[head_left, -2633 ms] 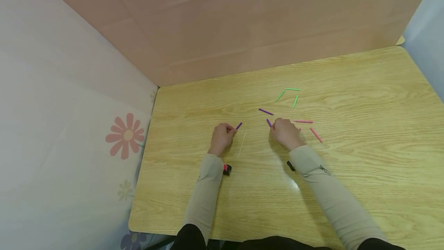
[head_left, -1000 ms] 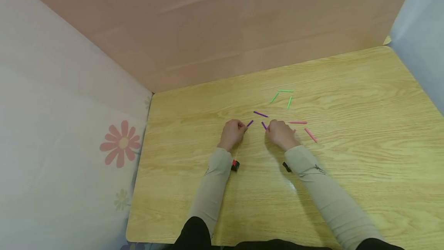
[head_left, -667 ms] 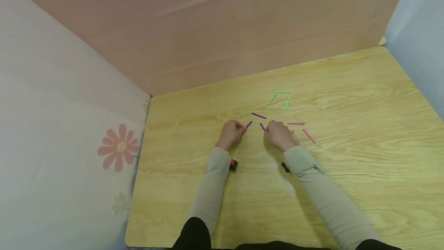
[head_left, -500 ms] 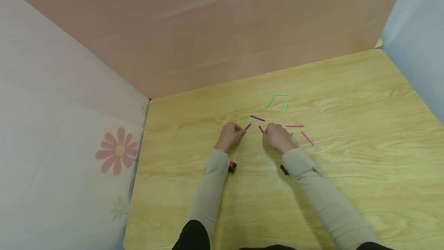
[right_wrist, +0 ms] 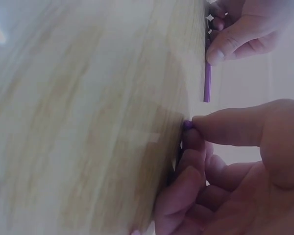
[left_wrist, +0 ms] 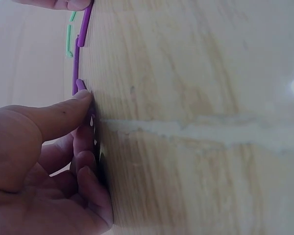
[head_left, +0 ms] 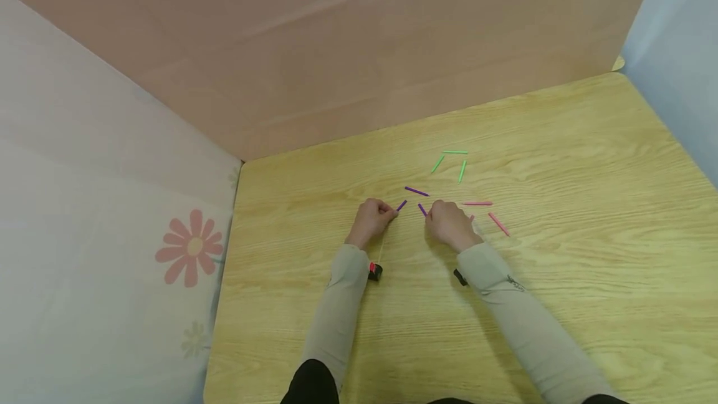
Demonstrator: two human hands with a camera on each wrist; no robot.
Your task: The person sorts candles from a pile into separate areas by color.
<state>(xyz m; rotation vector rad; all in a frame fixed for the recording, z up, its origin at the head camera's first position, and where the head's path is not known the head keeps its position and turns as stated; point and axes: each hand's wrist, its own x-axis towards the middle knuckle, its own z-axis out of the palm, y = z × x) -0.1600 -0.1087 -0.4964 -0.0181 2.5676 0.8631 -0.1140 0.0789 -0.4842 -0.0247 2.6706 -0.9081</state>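
Note:
Thumb and fingers of my left hand (head_left: 371, 220) pinch a short purple stick (head_left: 402, 205), its far end pointing up and right. My right hand (head_left: 450, 223) pinches a second purple stick (head_left: 422, 209), which slants up and left. Just beyond both lies a third purple stick (head_left: 417, 191), with nobody's fingers on it. The three stand close around a small gap. In the right wrist view the left hand's stick (right_wrist: 207, 85) sticks out past the thumb, while only the tip of the right hand's stick (right_wrist: 188, 125) shows between the fingers.
Three green sticks (head_left: 455, 152) lie farther back on the wooden table (head_left: 314, 204). Right of my right hand are pink sticks (head_left: 498, 224), one mostly hidden by it. A brown panel (head_left: 348, 67) stands behind the table; a flowered white curtain (head_left: 112, 204) hangs at left.
Since the oldest frame my left hand has moved right with its purple stick, closer to the right hand's stick. Over the last half second both hands have stayed nearly still. The head view has shifted slightly.

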